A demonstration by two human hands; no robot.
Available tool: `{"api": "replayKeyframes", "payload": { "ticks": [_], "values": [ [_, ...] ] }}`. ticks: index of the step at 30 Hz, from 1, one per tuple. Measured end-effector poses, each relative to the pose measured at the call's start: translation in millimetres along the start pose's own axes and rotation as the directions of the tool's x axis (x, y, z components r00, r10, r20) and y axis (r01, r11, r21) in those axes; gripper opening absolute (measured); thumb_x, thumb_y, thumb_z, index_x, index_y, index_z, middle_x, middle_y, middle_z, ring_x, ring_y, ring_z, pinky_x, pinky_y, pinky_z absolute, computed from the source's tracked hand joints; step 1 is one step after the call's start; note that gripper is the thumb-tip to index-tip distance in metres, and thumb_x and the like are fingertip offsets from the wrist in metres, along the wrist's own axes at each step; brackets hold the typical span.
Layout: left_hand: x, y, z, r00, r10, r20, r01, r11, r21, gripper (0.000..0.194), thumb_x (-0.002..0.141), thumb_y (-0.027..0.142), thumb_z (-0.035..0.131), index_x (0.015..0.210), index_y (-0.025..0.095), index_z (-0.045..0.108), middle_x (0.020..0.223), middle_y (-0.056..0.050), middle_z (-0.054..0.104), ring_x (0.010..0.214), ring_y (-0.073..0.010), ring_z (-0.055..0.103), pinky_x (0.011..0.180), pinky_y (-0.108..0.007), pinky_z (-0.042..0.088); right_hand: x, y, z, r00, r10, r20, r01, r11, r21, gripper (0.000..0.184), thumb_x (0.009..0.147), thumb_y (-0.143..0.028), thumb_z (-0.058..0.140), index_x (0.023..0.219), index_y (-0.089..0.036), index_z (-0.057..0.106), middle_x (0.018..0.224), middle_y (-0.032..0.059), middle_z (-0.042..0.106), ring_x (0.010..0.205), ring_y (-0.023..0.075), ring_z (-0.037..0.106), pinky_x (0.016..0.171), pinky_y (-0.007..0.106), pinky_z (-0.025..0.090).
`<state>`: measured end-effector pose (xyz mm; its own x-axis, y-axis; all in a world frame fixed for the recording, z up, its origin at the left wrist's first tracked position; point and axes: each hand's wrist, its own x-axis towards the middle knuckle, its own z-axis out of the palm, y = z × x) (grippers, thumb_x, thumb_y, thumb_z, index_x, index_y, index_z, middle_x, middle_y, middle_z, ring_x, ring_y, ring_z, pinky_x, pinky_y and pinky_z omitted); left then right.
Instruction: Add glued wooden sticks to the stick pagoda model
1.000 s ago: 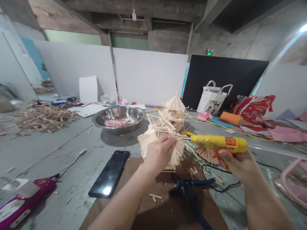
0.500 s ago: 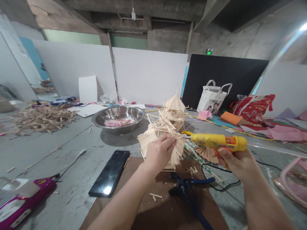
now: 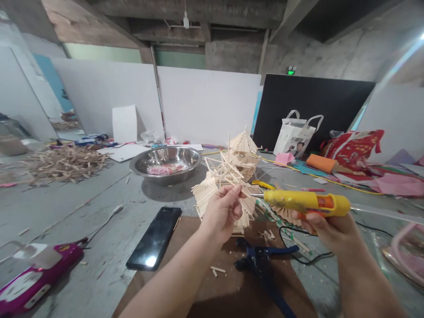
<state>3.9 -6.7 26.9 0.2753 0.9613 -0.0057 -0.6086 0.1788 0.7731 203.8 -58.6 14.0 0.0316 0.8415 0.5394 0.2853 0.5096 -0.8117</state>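
Over grey floor (image 3: pixel 111 243), left hand (image 3: pixel 221 214) pinches a stick (image 3: pixel 246 193); right hand (image 3: pixel 326 227) grips glue gun (image 3: pixel 291 201).

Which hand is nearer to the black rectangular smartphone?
Left. The left hand is right of the smartphone; the right hand, gripping the yellow plastic glue gun, is farther right.

From the person's head, the only view looks forward and down, close behind the left bare hand (image 3: pixel 220 214) at centre and right bare hand (image 3: pixel 327 229) at right; the flat brown sheet (image 3: pixel 218 298) sits near, lower centre, the white rectangular panel (image 3: pixel 208 104) far, upper centre.
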Motion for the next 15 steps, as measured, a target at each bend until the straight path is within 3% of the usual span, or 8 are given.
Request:
{"api": "replayKeyframes", "payload": {
  "ticks": [6, 15],
  "values": [
    [2.0, -3.3, -0.4, 0.996, -0.087, -0.006, 0.085, 0.986, -0.141, 0.018, 0.060, 0.024, 0.065, 0.067, 0.014, 0.052, 0.057, 0.005, 0.055, 0.034, 0.0017, 0.037, 0.034, -0.011, 0.027, -2.1, 2.4, -5.3, 1.000, -0.022, -0.007, 0.021, 0.999, -0.029, 0.015, 0.066, -0.036, 0.058, 0.066, -0.021, 0.061, 0.057, 0.0028, 0.059, 0.049, 0.0151, 0.051, 0.041, 0.026, 0.038],
    [0.1, -2.5, 1.7, 0.991, -0.130, 0.017, 0.130, 0.974, -0.186, 0.017, 0.060, 0.021, 0.065, 0.067, 0.013, 0.052, 0.055, 0.006, 0.054, 0.035, 0.0022, 0.037, 0.034, -0.009, 0.028, -0.4, 1.8, -2.1, 1.000, -0.008, -0.019, 0.007, 0.999, -0.040, 0.018, 0.064, -0.038, 0.059, 0.067, -0.020, 0.061, 0.058, 0.0031, 0.059, 0.055, 0.0176, 0.055, 0.041, 0.026, 0.039]
  ]
}}
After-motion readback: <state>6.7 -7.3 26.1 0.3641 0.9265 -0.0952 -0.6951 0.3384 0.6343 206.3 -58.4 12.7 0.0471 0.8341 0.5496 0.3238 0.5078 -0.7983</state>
